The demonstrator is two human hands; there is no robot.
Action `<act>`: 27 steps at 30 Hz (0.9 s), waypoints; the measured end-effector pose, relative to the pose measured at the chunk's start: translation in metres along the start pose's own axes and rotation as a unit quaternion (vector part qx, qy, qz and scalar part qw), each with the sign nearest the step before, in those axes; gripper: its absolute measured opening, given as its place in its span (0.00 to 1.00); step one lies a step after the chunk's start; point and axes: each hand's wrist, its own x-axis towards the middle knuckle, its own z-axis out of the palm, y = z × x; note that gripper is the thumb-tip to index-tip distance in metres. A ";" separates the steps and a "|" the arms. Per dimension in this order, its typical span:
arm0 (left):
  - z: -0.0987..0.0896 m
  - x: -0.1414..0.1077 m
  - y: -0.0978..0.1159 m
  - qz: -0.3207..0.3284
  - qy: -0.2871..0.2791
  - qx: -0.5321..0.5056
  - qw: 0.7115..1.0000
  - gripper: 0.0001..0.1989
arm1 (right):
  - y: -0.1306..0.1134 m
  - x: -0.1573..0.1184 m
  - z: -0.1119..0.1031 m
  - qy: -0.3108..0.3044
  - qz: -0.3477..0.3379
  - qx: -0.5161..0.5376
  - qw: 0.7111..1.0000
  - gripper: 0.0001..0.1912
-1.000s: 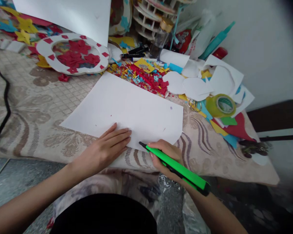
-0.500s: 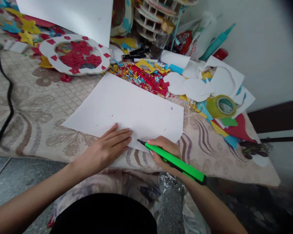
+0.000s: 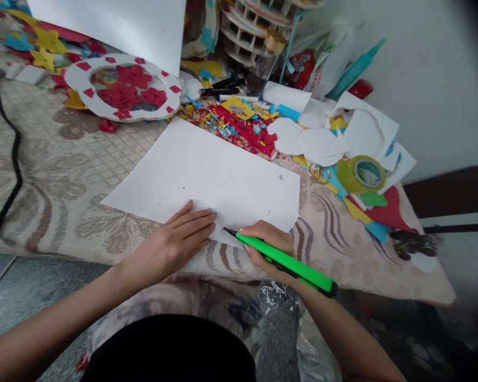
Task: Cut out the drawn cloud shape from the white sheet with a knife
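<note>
A white sheet (image 3: 215,170) lies near the table's front edge. My left hand (image 3: 183,239) rests flat on its lower edge, fingers stretched out and holding nothing. Closed around a green utility knife (image 3: 295,262) is my right hand (image 3: 269,244), over the sheet's lower right part. The knife's dark blade points left toward my left fingertips, with a small gap between. Whether the blade tip touches the paper I cannot tell. A few tiny dark specks show on the sheet.
Behind the sheet lies a heap of coloured paper scraps (image 3: 242,124). A white scalloped frame with red pieces (image 3: 123,87) sits back left. At right are white cut-outs (image 3: 322,146), a roll of tape (image 3: 362,174) and scissors (image 3: 416,244). A black cable (image 3: 16,154) runs down the left.
The rear end of the knife has risen very slightly. Both hands and the sheet stay practically where they were.
</note>
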 end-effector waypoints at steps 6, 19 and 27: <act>0.001 0.001 -0.001 -0.001 0.002 -0.003 1.000 0.16 | 0.000 0.001 -0.001 -0.007 0.013 -0.011 1.000 0.14; 0.000 0.001 -0.001 -0.006 -0.001 -0.024 1.000 0.17 | -0.010 -0.008 -0.011 0.014 0.059 -0.004 0.998 0.12; -0.001 0.000 -0.001 -0.010 -0.002 -0.019 1.000 0.16 | -0.012 -0.010 -0.009 0.000 0.051 -0.014 0.999 0.12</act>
